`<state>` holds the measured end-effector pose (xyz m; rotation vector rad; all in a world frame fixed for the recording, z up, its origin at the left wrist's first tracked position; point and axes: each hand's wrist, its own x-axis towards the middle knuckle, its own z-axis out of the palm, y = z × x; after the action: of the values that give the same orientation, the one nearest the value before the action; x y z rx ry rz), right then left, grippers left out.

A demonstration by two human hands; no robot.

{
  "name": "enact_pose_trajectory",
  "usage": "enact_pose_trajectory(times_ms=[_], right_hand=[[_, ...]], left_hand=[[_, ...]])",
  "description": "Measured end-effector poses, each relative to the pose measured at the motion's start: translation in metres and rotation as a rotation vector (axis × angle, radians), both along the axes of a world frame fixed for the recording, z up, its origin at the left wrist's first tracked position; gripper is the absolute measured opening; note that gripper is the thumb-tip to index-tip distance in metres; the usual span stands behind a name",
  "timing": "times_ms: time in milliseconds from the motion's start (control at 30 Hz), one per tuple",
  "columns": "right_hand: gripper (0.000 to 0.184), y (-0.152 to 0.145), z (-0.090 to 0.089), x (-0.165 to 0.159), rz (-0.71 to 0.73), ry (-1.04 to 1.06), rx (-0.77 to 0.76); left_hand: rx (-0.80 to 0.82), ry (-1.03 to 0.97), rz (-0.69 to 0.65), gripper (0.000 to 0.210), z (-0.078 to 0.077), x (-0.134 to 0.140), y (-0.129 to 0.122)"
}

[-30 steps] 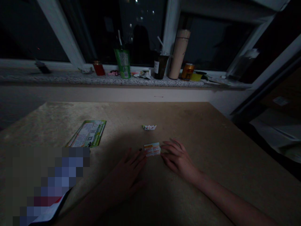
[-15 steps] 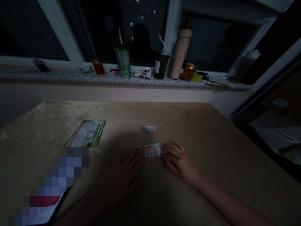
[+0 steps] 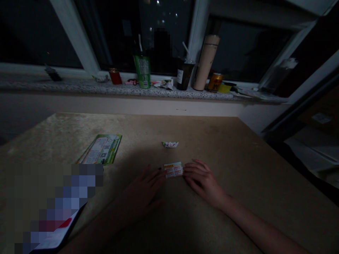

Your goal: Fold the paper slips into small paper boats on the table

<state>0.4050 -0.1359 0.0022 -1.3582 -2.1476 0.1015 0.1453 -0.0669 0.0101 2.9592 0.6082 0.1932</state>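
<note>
A small printed paper rectangle (image 3: 173, 169) with a yellow strip and red print lies flat on the table between my hands. My left hand (image 3: 147, 188) rests palm down on its left, fingers stretched, the fingertips at the paper's left edge. On the other side my right hand (image 3: 202, 178) lies with loosely extended fingers, their tips at the right edge. Neither hand grips the paper. Beyond it sits a small folded paper boat (image 3: 170, 144), untouched.
Green printed leaflets (image 3: 104, 150) lie at the left of the brown table (image 3: 212, 134). A pixelated area covers the lower left. On the granite sill (image 3: 159, 92) stand a green cup (image 3: 143, 72), a dark cup with a straw (image 3: 183, 76), a tall beige flask (image 3: 206, 63) and an orange can (image 3: 215, 83).
The whole view has shifted slightly, so everything appears a little further right. My left fingers now slightly overlap the paper's left edge; otherwise both hands keep almost the same pose.
</note>
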Motion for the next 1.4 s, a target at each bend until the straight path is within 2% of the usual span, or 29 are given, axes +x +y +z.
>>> enact_pose_trajectory(times_ms=[133,267,400,633,700,833,933,1100,1233,1400], right_hand=[[0.018,0.011,0.007,-0.005,-0.04,0.037,-0.026],[0.053,0.028,0.013,-0.013,0.008,-0.105,-0.099],[0.046,0.04,0.012,-0.015,0.109,-0.271,-0.076],[0.047,0.048,0.019,-0.015,0.169,-0.233,-0.025],[0.042,0.05,0.021,-0.018,0.194,-0.252,0.01],[0.026,0.05,0.02,-0.023,0.217,-0.299,0.105],[0.016,0.048,0.017,-0.026,0.187,-0.358,0.197],[0.027,0.038,0.017,-0.025,0.207,-0.497,0.27],[0.031,0.029,0.015,-0.018,0.225,-0.525,0.319],[0.02,0.02,0.006,-0.009,0.24,-0.494,0.36]], left_hand=[[0.022,0.002,-0.018,0.052,-0.003,0.002,0.0],[0.044,0.02,-0.021,0.052,-0.003,0.002,-0.001],[0.006,-0.021,0.016,0.046,0.001,0.004,-0.003],[-0.172,-0.274,0.262,0.059,-0.006,0.008,-0.007],[-0.241,-0.306,0.279,0.06,-0.007,0.008,-0.006],[-0.328,-0.309,0.26,0.045,-0.003,0.008,-0.005],[-0.293,-0.295,0.258,0.038,-0.003,0.008,-0.005],[-0.17,-0.287,0.272,0.033,-0.004,0.007,-0.003],[-0.091,-0.26,0.289,0.026,0.0,0.008,0.001],[0.073,-0.201,0.331,0.027,-0.005,0.009,0.005]])
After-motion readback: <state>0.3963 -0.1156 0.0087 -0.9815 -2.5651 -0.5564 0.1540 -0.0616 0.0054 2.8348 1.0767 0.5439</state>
